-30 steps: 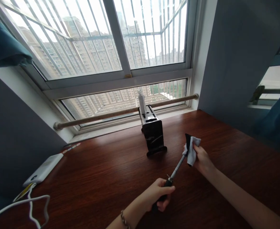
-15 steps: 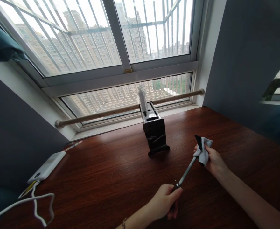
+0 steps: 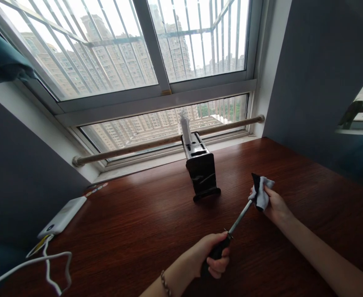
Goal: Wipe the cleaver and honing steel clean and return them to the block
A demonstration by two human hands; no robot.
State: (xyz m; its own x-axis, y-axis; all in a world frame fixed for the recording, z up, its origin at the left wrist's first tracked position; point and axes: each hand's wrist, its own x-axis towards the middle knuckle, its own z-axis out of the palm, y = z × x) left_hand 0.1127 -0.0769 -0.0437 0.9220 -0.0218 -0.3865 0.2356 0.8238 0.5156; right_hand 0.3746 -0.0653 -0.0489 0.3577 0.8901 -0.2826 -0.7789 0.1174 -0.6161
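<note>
My left hand (image 3: 210, 252) is closed round the black handle of a honing steel (image 3: 239, 218), whose metal rod slants up and to the right over the wooden table (image 3: 132, 231). My right hand (image 3: 273, 203) pinches a white and black cloth (image 3: 261, 190) wrapped around the far end of the rod. A black knife block (image 3: 201, 170) stands upright behind the rod, near the window, with one white-handled piece (image 3: 185, 127) sticking out of its top.
A white power bank (image 3: 63, 216) with a white cable (image 3: 29, 264) lies at the table's left edge. A wooden rail (image 3: 156, 142) runs along the window sill. Grey walls close in on both sides; a teal curtain hangs top left.
The cloth in my right hand has stayed at the rod's far end while both hands shifted slightly right. My left hand has re-gripped lower on the handle.
</note>
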